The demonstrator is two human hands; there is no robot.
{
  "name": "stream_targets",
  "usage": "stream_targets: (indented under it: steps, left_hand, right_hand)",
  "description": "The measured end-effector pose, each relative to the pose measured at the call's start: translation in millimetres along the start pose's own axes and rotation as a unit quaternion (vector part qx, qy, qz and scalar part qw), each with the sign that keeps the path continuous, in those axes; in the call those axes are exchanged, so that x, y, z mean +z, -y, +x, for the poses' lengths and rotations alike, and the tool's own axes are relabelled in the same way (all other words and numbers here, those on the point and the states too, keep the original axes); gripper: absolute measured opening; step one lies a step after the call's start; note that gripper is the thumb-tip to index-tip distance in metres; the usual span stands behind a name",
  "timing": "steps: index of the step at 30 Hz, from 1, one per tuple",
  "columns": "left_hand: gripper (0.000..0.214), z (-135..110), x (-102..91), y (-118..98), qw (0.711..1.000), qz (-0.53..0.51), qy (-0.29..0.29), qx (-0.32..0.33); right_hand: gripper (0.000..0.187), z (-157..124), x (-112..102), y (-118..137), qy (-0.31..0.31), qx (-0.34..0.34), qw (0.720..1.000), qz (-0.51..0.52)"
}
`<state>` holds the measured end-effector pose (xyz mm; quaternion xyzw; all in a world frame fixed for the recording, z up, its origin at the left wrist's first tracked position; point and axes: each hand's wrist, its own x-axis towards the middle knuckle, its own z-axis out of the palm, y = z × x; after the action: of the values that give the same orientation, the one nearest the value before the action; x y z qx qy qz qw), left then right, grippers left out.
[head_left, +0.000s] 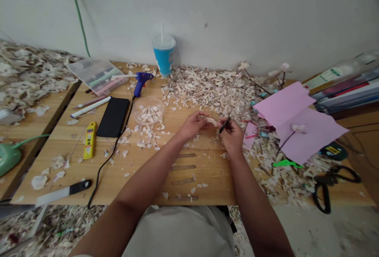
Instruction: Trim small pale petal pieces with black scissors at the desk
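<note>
Left hand (pixel 194 125) pinching a pale piece (pixel 212 121) above mid-table (pixel 213 188); right hand (pixel 233 137) just beside, gripping a small black tool (pixel 225 124), type unclear. Shavings (pixel 207 87) heaped along back edge, more down right side. Blue cup (pixel 164 59) at back edge, left of heap. Glue gun (pixel 141 84) near back edge, tub (pixel 134 111) with flakes (pixel 150 113) in front of it. Phone (pixel 113 117), yellow box (pixel 90 140) toward left edge. Scraper (pixel 71 189) near front-left corner. Pink paper (pixel 316 132) by right edge. Scissors (pixel 328 180) near front-right corner, one handle loop past front edge.
</note>
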<state>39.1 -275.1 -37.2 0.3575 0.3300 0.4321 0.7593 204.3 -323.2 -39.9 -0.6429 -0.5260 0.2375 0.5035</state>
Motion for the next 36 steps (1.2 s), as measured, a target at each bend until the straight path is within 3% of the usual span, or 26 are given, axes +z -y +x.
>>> stream_targets:
  steps: [3, 5, 8, 12, 17, 22, 28, 36]
  left_hand:
    - [0.031, 1, -1.1, 0, 1.0, -0.018, -0.01, -0.004]
    - [0.034, 1, -0.1, 1, 1.0, -0.01, -0.004, 0.003]
    - [0.035, -3, 3.5, 3, 0.996, 0.074, 0.016, 0.051]
    - [0.029, -10, 7.0, 4, 0.964, 0.234, 0.041, 0.117]
    - [0.029, -10, 4.8, 5, 0.962, 0.234, 0.053, 0.133]
    - [0.043, -5, 4.7, 5, 0.989, 0.12, 0.056, 0.065]
    - [0.048, -6, 7.1, -2, 0.999, 0.028, 0.043, -0.01]
    - [0.038, -9, 4.0, -12, 0.991, -0.037, 0.063, -0.112]
  right_hand:
    - [0.027, 0, -7, -1, -0.105, -0.047, 0.989, -0.091]
    - [0.027, -1, -9, 2, -0.142, -0.092, 0.975, -0.142]
    - [0.024, -4, -8, 7, -0.072, -0.12, 0.98, -0.142]
    - [0.023, -4, -3, 8, 0.019, -0.111, 0.988, -0.103]
    - [0.025, -1, -5, 6, 0.051, -0.078, 0.994, -0.057]
    - [0.026, -3, -6, 5, 0.079, -0.071, 0.994, -0.029]
    - [0.04, -2, -11, 11, 0.107, -0.174, 0.975, -0.092]
    - [0.033, -4, -11, 18, 0.07, -0.255, 0.959, -0.1]
